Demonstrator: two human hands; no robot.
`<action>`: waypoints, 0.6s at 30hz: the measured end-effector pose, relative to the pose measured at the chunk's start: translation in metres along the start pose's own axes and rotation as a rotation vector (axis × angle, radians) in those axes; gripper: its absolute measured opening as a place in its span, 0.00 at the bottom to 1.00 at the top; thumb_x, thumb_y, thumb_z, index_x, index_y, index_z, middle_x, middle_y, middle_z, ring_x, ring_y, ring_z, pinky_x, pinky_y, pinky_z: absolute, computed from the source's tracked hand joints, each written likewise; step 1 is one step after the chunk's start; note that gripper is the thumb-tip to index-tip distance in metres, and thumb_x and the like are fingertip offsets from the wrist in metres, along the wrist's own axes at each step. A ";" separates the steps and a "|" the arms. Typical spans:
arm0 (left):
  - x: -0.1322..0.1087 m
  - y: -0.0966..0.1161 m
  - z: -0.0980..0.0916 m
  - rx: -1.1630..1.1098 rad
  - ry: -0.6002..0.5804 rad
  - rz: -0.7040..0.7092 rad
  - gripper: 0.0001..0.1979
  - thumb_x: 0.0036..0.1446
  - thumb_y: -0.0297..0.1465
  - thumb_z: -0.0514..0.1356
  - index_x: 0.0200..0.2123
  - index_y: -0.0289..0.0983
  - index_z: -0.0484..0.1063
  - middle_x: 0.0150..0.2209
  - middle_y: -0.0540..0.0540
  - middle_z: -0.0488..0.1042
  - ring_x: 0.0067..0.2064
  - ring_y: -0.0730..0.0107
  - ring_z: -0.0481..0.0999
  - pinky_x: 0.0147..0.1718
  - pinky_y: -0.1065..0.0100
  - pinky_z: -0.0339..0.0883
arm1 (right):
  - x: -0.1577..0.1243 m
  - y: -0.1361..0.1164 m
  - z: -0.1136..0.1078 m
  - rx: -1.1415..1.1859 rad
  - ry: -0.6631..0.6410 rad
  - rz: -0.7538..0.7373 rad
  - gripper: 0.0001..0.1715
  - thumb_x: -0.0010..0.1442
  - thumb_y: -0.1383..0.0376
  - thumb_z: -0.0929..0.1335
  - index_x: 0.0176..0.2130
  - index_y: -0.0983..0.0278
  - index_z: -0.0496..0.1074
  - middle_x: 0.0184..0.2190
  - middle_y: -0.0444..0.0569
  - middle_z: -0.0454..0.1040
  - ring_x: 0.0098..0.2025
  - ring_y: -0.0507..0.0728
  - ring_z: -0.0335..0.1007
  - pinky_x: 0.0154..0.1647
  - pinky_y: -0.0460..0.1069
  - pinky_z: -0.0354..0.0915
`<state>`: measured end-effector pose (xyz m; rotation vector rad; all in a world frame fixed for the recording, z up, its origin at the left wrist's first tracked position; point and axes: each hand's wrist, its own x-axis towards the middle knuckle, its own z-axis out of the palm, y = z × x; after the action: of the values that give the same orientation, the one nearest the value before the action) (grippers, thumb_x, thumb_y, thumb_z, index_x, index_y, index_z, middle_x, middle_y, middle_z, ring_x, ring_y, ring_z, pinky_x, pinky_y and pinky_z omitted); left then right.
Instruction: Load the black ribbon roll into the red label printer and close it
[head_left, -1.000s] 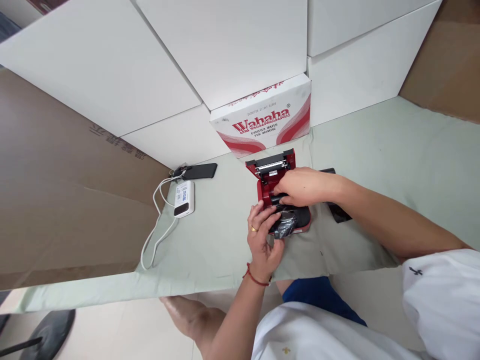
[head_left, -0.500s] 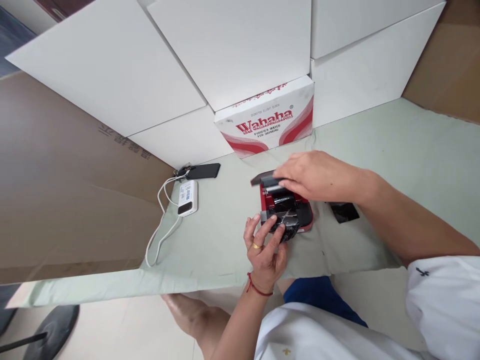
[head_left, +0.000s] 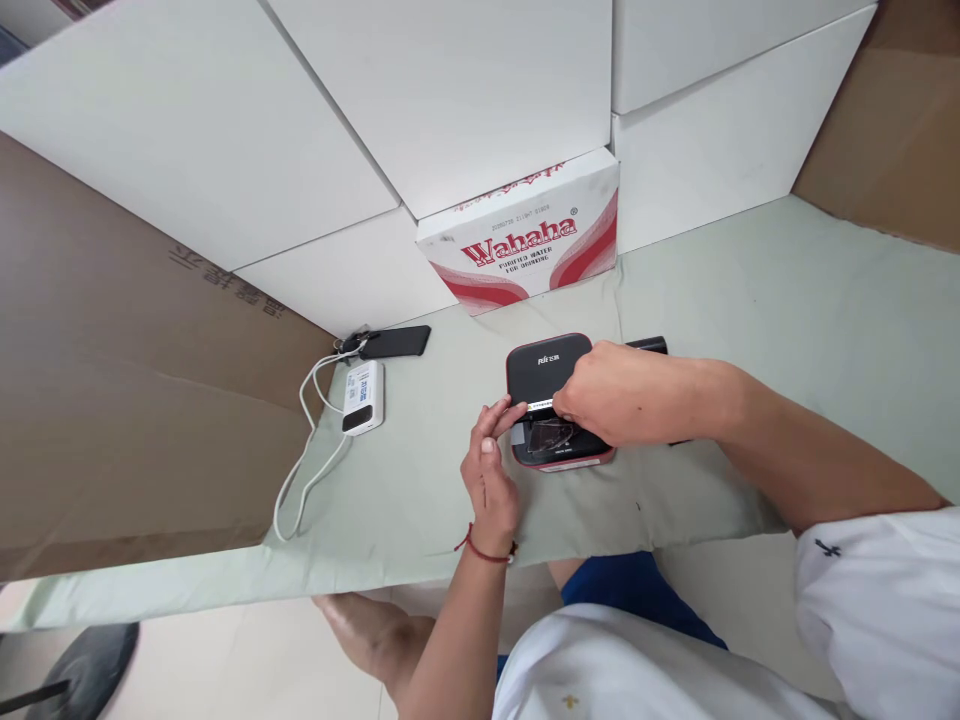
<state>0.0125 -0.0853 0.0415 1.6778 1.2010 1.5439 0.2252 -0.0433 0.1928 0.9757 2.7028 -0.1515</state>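
A small rounded black-and-red device [head_left: 546, 368] lies on the cloth, pale lettering on its black lid. A narrow white strip [head_left: 539, 406] runs along the lid's near edge. Below it, a piece of clear crinkled film [head_left: 551, 435] covers part of the black front. My right hand [head_left: 622, 395] bends over the device's right side, fingers curled together at the strip's right end; what they grip is hidden. From the left, my left hand [head_left: 491, 470] reaches in with fingers extended, their tips touching the device by the strip's left end. A black cylinder [head_left: 649, 345] shows partly behind my right hand.
A white power bank [head_left: 364, 398] with a looped white cable [head_left: 289, 480] lies left, near a black phone [head_left: 396, 342]. Behind stands a red-and-white Wahaha carton [head_left: 521, 245] against white boxes [head_left: 450, 100]. Cardboard [head_left: 135, 380] walls the left side.
The raised dark part in my right hand is gone from view there, and the device's lid now lies down. My left hand has let go of the black film bundle. A black cylinder now shows at right.
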 end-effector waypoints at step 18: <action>0.037 -0.027 -0.002 -0.440 -0.131 -0.318 0.51 0.47 0.28 0.67 0.72 0.63 0.55 0.76 0.52 0.58 0.81 0.58 0.49 0.77 0.51 0.52 | -0.006 -0.017 0.011 0.107 0.041 -0.003 0.12 0.64 0.73 0.68 0.44 0.66 0.80 0.37 0.56 0.83 0.37 0.61 0.79 0.34 0.52 0.61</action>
<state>0.0013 -0.0411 0.0356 1.2156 0.9228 1.3563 0.2210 -0.0619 0.1838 1.0156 2.7577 -0.2821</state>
